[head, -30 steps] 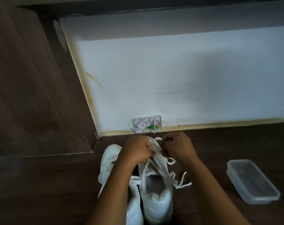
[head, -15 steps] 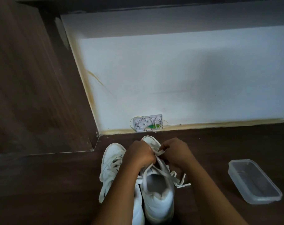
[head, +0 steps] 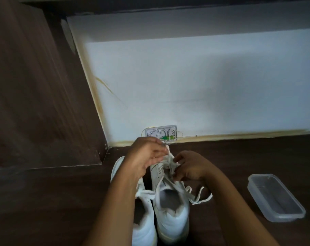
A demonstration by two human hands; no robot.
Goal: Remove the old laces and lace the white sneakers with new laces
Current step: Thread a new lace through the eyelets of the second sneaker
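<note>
Two white sneakers stand side by side on the dark wooden floor, toes toward the wall. The right sneaker (head: pixel 172 215) has a white lace (head: pixel 198 196) partly loosened, its ends trailing to the right. The left sneaker (head: pixel 143 226) is largely hidden under my left forearm. My left hand (head: pixel 145 157) is raised over the toe end and pinches a strand of the lace, pulling it up. My right hand (head: pixel 189 167) sits on the right side of the eyelets, fingers curled round the lace crossings.
A clear plastic container (head: pixel 274 197) lies on the floor at the right. A small white wall plate (head: pixel 161 133) with wires sits at the base of the white wall (head: pixel 204 82). A dark wooden panel (head: pixel 35 95) stands at the left.
My left hand has lifted up and away toward the wall, drawing a lace strand out. My right hand has slid down onto the eyelets. The camera view has shifted slightly.
</note>
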